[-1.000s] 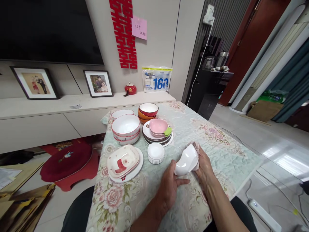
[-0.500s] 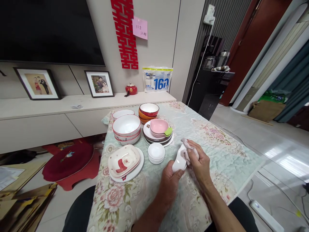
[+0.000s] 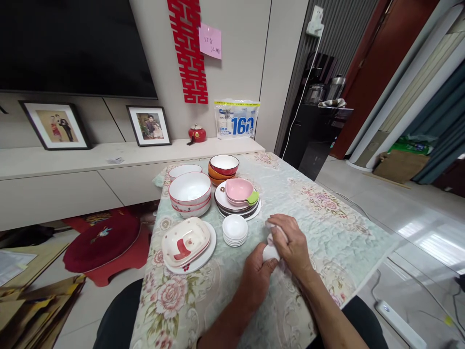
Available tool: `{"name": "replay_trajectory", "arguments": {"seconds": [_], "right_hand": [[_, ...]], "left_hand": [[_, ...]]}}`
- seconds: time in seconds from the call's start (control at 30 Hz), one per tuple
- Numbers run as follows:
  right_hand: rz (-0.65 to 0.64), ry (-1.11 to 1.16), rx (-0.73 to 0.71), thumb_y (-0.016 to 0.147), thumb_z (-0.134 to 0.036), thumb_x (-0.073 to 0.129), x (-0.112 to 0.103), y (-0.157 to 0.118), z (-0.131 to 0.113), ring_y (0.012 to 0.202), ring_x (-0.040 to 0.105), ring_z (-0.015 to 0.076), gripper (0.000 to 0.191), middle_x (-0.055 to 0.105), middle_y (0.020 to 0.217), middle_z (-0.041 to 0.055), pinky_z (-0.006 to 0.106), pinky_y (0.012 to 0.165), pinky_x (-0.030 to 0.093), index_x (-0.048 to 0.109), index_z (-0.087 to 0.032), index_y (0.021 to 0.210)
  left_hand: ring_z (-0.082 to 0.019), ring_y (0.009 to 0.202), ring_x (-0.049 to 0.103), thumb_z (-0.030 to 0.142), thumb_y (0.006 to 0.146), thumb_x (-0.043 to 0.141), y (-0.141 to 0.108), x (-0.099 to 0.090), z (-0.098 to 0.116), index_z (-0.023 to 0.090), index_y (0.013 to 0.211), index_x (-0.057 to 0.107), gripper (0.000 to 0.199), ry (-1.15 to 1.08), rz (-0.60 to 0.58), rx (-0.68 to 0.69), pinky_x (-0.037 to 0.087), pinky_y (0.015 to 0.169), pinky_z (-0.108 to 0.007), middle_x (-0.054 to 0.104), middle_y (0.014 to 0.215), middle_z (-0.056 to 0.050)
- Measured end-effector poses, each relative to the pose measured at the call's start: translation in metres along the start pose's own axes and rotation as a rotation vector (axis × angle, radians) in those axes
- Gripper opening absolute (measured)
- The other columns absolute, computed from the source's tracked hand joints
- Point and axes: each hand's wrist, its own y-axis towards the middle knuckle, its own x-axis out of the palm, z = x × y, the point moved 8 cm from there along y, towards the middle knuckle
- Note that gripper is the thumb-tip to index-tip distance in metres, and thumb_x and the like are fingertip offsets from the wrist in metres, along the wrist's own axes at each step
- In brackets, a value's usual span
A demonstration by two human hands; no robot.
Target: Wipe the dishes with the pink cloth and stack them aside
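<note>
My left hand (image 3: 257, 271) grips a small white dish (image 3: 269, 254) at its near end, thumb on top. Closed around a pale cloth (image 3: 278, 234), my right hand (image 3: 292, 245) presses it over the far part of the dish and hides most of it. Left of my hands stands a stack of small white saucers (image 3: 235, 229). Behind it, pink bowls (image 3: 240, 190), one with a green handle, sit on stacked plates (image 3: 222, 195). A rectangular patterned dish (image 3: 186, 241) rests on a round white plate (image 3: 210, 242).
White bowls with red rims (image 3: 190, 189) and red and orange bowls (image 3: 224, 166) stand farther back on the flowered tablecloth (image 3: 312, 198). Beyond are a white cabinet (image 3: 145, 156), a plastic package (image 3: 237, 120) and a red pot (image 3: 197, 134).
My right hand has shifted slightly left and down with the cloth and now covers more of the white dish. The dish shows less of its surface. My left hand has barely moved.
</note>
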Motion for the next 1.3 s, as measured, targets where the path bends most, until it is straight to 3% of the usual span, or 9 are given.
{"name": "replay_trajectory", "arguments": {"seconds": [0.1, 0.17, 0.27, 0.43, 0.57, 0.73, 0.97, 1.17, 1.3], "right_hand": [[0.07, 0.116, 0.34, 0.092, -0.037, 0.053, -0.01, -0.002, 0.041, 0.093, 0.066, 0.0255, 0.027, 0.073, 0.098, 0.0078, 0.04, 0.085, 0.051, 0.072, -0.021, 0.1], [0.11, 0.13, 0.442, 0.092, -0.04, 0.053, -0.014, -0.006, 0.052, 0.09, 0.067, 0.0257, 0.03, 0.074, 0.096, 0.0075, 0.04, 0.084, 0.051, 0.073, -0.02, 0.1], [0.091, 0.069, 0.242, 0.093, -0.036, 0.051, -0.012, -0.005, 0.029, 0.111, 0.061, 0.0274, 0.029, 0.071, 0.114, 0.0099, 0.044, 0.099, 0.045, 0.071, -0.021, 0.108], [-0.196, -0.059, -0.189, 0.094, -0.02, 0.048, 0.019, -0.014, -0.032, 0.123, 0.055, 0.0248, 0.029, 0.068, 0.123, 0.0073, 0.051, 0.115, 0.027, 0.067, -0.024, 0.116], [-0.23, -0.143, -0.229, 0.091, -0.018, 0.052, 0.024, -0.012, -0.039, 0.114, 0.059, 0.0244, 0.026, 0.071, 0.113, 0.0053, 0.052, 0.112, 0.028, 0.068, -0.025, 0.11], [-0.042, 0.003, 0.005, 0.091, -0.026, 0.051, 0.0, 0.002, -0.002, 0.101, 0.061, 0.0254, 0.023, 0.072, 0.1, 0.0067, 0.043, 0.093, 0.045, 0.073, -0.024, 0.097], [0.072, 0.537, 0.725, 0.084, -0.051, 0.06, -0.003, -0.014, 0.068, 0.055, 0.054, 0.0156, 0.036, 0.068, 0.068, 0.0007, 0.027, 0.051, 0.04, 0.075, -0.02, 0.095], [0.187, 0.843, 0.96, 0.075, -0.053, 0.068, 0.011, -0.024, 0.078, 0.058, 0.06, 0.0175, 0.036, 0.069, 0.067, 0.0015, 0.028, 0.053, 0.045, 0.073, -0.018, 0.083], [0.232, 0.791, 0.902, 0.073, -0.049, 0.072, 0.003, -0.02, 0.073, 0.054, 0.054, 0.0155, 0.029, 0.066, 0.062, -0.0012, 0.026, 0.049, 0.042, 0.071, -0.021, 0.078]], "left_hand": [[-0.019, 0.077, 0.048, 0.026, 0.073, 0.069, -0.001, -0.004, -0.007, 0.019, 0.077, 0.06, 0.012, 0.052, 0.026, -0.01, 0.038, 0.072, -0.029, 0.055, 0.07, 0.002], [-0.018, 0.074, 0.047, 0.026, 0.073, 0.069, -0.001, -0.004, -0.01, 0.019, 0.079, 0.06, 0.012, 0.051, 0.034, -0.005, 0.037, 0.07, -0.028, 0.055, 0.07, 0.002], [-0.018, 0.075, 0.048, 0.026, 0.074, 0.067, 0.002, -0.003, -0.011, 0.017, 0.086, 0.062, 0.016, 0.01, 0.035, -0.001, 0.039, 0.071, -0.029, 0.058, 0.076, 0.0], [-0.022, 0.087, 0.056, 0.021, 0.077, 0.062, 0.004, -0.001, 0.002, 0.018, 0.089, 0.062, 0.013, -0.083, 0.053, 0.099, 0.044, 0.081, -0.033, 0.065, 0.088, -0.005], [-0.024, 0.095, 0.057, 0.019, 0.079, 0.059, 0.002, 0.001, 0.012, 0.018, 0.09, 0.063, 0.013, -0.069, 0.035, 0.136, 0.043, 0.087, -0.034, 0.067, 0.095, -0.006], [-0.018, 0.077, 0.048, 0.022, 0.076, 0.062, 0.001, -0.001, 0.003, 0.017, 0.085, 0.06, 0.011, 0.077, 0.012, 0.053, 0.039, 0.074, -0.029, 0.058, 0.079, 0.0], [-0.015, 0.073, 0.044, 0.029, 0.072, 0.07, 0.001, -0.001, -0.008, 0.017, 0.078, 0.056, 0.019, -0.097, 0.032, -0.016, 0.037, 0.07, -0.027, 0.051, 0.072, 0.002], [-0.021, 0.091, 0.055, 0.032, 0.064, 0.082, 0.0, 0.004, 0.003, 0.015, 0.085, 0.061, 0.034, -0.48, 0.062, -0.054, 0.045, 0.088, -0.036, 0.064, 0.09, -0.005], [-0.016, 0.078, 0.055, 0.033, 0.06, 0.084, -0.002, 0.006, 0.002, 0.013, 0.083, 0.063, 0.036, -0.431, -0.006, -0.124, 0.043, 0.077, -0.029, 0.063, 0.079, -0.002]]}}
